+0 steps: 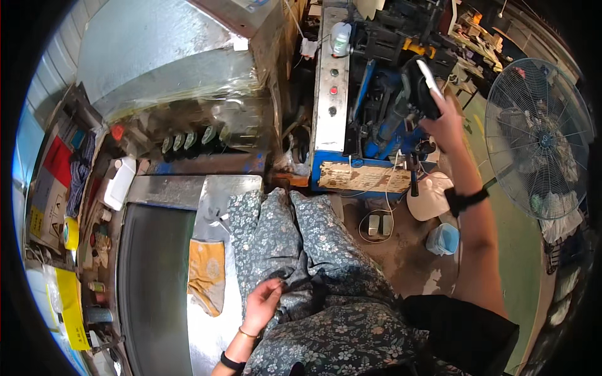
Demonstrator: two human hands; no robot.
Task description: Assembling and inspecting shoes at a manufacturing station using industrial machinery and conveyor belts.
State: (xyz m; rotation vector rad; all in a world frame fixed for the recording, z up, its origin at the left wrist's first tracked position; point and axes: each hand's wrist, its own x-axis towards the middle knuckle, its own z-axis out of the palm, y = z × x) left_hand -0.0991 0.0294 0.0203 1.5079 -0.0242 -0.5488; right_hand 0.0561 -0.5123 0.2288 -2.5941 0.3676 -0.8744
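On the left, a bright metal table carries an orange-and-grey sock. Farther off, near the middle, a pale control panel bears a whitish bottle. Right of the table, the brown floor holds a light-blue bucket and two small grey blocks, possibly pedals, though the view there is dim.

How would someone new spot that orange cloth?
Find the long dark strip at lower left, then the bright metal surface along its right side. The cloth lies there, left of the left hand. Unlike the dark flowery fabric nearby, it's orange and greyish.
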